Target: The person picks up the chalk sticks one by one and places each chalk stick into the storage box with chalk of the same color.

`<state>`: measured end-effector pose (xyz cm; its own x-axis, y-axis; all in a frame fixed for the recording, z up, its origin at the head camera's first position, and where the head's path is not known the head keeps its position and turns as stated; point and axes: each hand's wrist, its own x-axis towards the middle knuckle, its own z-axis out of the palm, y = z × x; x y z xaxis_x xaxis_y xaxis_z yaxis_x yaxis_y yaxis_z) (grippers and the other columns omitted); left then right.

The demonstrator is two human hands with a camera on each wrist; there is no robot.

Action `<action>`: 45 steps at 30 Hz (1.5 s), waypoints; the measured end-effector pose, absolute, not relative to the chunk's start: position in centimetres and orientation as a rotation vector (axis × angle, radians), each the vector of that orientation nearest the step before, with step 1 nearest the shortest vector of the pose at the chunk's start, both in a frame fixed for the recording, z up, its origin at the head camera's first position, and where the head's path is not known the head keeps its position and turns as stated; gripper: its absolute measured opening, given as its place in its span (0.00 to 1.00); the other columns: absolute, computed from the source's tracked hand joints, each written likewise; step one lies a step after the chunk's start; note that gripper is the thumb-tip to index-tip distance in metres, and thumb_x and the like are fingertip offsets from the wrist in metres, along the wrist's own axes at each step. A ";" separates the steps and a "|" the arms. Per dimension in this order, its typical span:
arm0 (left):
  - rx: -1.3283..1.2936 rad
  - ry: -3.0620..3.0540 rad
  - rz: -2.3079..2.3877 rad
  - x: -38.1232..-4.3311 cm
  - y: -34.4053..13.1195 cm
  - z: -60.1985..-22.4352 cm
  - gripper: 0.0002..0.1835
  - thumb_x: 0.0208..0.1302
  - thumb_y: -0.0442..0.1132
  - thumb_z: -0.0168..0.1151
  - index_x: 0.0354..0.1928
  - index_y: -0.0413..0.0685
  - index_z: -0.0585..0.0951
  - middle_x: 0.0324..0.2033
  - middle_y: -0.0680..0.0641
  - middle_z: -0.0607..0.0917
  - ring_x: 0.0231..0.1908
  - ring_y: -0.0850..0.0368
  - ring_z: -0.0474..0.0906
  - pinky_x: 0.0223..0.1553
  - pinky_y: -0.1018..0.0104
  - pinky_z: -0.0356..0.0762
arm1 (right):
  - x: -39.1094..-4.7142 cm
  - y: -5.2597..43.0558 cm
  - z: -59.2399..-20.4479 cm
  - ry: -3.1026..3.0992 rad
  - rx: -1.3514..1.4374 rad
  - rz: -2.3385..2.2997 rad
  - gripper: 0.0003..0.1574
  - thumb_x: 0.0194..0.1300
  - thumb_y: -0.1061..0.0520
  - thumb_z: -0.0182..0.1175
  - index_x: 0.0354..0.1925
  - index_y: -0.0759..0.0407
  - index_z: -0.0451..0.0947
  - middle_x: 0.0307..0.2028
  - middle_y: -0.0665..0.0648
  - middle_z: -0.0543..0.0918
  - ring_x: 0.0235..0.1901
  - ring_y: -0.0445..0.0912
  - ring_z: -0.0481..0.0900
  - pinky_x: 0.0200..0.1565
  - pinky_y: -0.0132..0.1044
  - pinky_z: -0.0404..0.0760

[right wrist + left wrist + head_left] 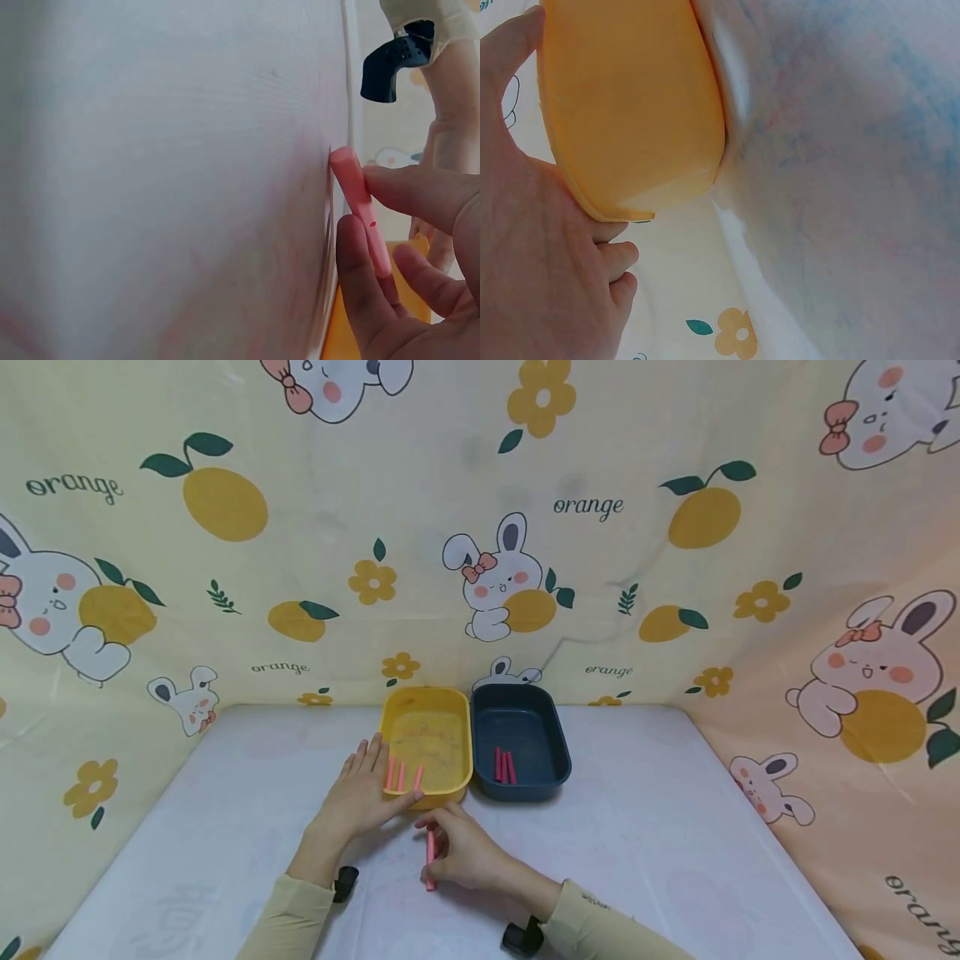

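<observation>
A yellow bin (431,710) stands toward the back of the table. My left hand (362,793) rests across its near left corner, fingers straight along the left side and thumb at the front rim. Several pale pink chalk sticks (401,775) lean at the front inside the bin. Just in front of it, my right hand (468,850) pinches a pink chalk stick (358,199) between thumb and fingers, close over the table. In the left wrist view, the bin's outer wall (630,105) shows beside the left hand.
Right beside the yellow bin is a dark blue bin (536,710), holding several deeper pink sticks (505,766). A white cover (645,860) lies over the table. Behind it hangs a cream printed cloth (420,468). Black wrist cameras (522,937) are strapped at both sleeves.
</observation>
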<state>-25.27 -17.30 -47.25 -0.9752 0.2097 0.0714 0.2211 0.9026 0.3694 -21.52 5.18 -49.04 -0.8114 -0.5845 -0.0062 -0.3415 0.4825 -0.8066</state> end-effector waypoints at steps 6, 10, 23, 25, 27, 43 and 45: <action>-0.344 -3.036 -0.586 -25.4 -17.4 -47.4 0.63 0.66 0.75 0.56 0.80 0.28 0.47 0.81 0.31 0.45 0.80 0.32 0.41 0.79 0.39 0.43 | -21.4 5.2 -49.0 2.400 -0.774 -1.321 0.35 0.50 0.67 0.80 0.57 0.63 0.80 0.44 0.50 0.74 0.36 0.37 0.80 0.39 0.27 0.83; -0.341 -3.047 -0.587 -25.4 -17.4 -47.4 0.64 0.65 0.76 0.55 0.80 0.29 0.47 0.81 0.32 0.44 0.81 0.33 0.39 0.80 0.40 0.42 | -21.4 5.3 -49.0 2.377 -0.774 -1.362 0.31 0.52 0.69 0.77 0.55 0.64 0.80 0.43 0.50 0.75 0.38 0.39 0.82 0.39 0.27 0.84; -0.348 -3.041 -0.588 -25.3 -17.4 -47.3 0.64 0.66 0.76 0.55 0.80 0.29 0.47 0.81 0.32 0.45 0.80 0.32 0.41 0.79 0.39 0.43 | -21.7 6.2 -48.5 2.429 -0.736 -1.408 0.17 0.68 0.64 0.68 0.54 0.61 0.82 0.46 0.52 0.83 0.41 0.38 0.82 0.45 0.30 0.83; -0.351 -3.036 -0.592 -25.3 -17.4 -47.3 0.64 0.66 0.76 0.55 0.80 0.29 0.47 0.81 0.32 0.45 0.80 0.32 0.41 0.79 0.39 0.43 | -21.9 6.4 -48.3 2.440 -0.743 -1.425 0.15 0.69 0.64 0.67 0.54 0.62 0.82 0.47 0.54 0.84 0.42 0.39 0.83 0.45 0.30 0.84; -0.357 -3.029 -0.602 -25.3 -17.4 -47.3 0.64 0.65 0.76 0.55 0.80 0.28 0.47 0.81 0.31 0.46 0.80 0.32 0.41 0.79 0.39 0.43 | -22.1 6.6 -48.0 2.448 -0.749 -1.448 0.15 0.70 0.63 0.66 0.53 0.63 0.82 0.48 0.55 0.84 0.42 0.40 0.84 0.44 0.30 0.84; -0.350 -3.037 -0.611 -25.3 -17.4 -47.3 0.63 0.65 0.75 0.57 0.80 0.28 0.50 0.81 0.32 0.45 0.80 0.32 0.40 0.79 0.39 0.43 | -25.3 7.1 -45.8 2.495 -0.816 -1.586 0.14 0.71 0.57 0.68 0.53 0.59 0.83 0.47 0.54 0.85 0.42 0.44 0.85 0.44 0.32 0.87; -0.352 -3.038 -0.609 -25.3 -17.4 -47.3 0.63 0.65 0.75 0.57 0.80 0.28 0.50 0.81 0.32 0.45 0.81 0.33 0.40 0.79 0.39 0.43 | -25.8 7.1 -45.5 2.493 -0.798 -1.586 0.14 0.71 0.57 0.68 0.53 0.57 0.82 0.47 0.53 0.85 0.42 0.44 0.85 0.44 0.32 0.87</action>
